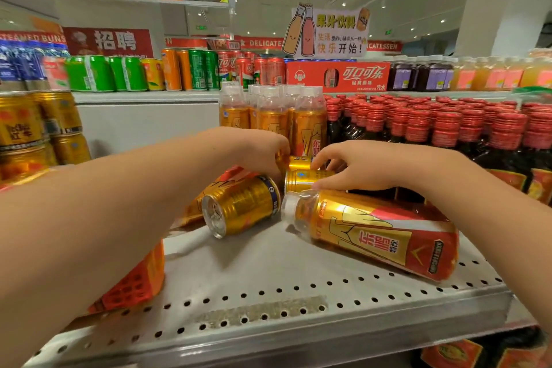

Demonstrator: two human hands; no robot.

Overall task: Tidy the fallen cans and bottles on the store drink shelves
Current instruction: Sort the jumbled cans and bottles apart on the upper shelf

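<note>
On the grey perforated shelf (268,302) lie fallen drinks. A gold can (242,206) lies on its side with its top toward me. A large gold and red bottle (373,236) lies on its side at the right. Behind them lie two more gold cans, one (301,179) under my right hand (358,167), whose curled fingers rest on it, and one (295,162) farther back. My left hand (257,149) reaches over that far can with its fingers curled down around it. Another fallen bottle (206,197) lies partly hidden under my left arm.
Upright gold bottles (274,116) stand behind the hands. Dark bottles with red caps (433,125) fill the right side. Stacked gold cans (35,128) stand at the left. A red and orange pack (137,278) lies under my left forearm. Cans and juice line the upper shelf (143,97).
</note>
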